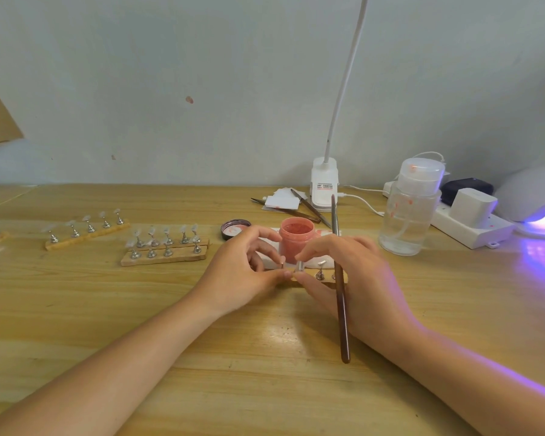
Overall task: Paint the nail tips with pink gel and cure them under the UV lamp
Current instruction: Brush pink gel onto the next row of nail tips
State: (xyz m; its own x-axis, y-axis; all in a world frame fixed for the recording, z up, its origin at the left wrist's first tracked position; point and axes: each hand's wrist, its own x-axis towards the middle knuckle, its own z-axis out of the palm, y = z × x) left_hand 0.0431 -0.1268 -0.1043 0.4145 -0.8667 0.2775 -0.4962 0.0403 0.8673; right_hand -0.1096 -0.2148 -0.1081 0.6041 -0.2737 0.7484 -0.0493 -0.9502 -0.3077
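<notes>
An open jar of pink gel (pixel 296 239) stands mid-table with its lid (pixel 234 228) lying to its left. In front of it a wooden strip (pixel 326 277) carries small metal nail-tip stands. My left hand (pixel 243 272) pinches one small stand at that strip. My right hand (pixel 356 278) pinches a clear nail tip (pixel 299 266) right beside it, and a long brown brush (pixel 340 284) is tucked between its fingers, bristles pointing away. The UV lamp (pixel 535 202) glows violet at the far right.
Two more wooden strips with clear tips on stands lie at left (pixel 87 232) and centre-left (pixel 166 250). A clear pump bottle (pixel 411 212), a power strip (pixel 472 226), a clip lamp base (pixel 324 184), tweezers and white pads (pixel 283 199) sit behind.
</notes>
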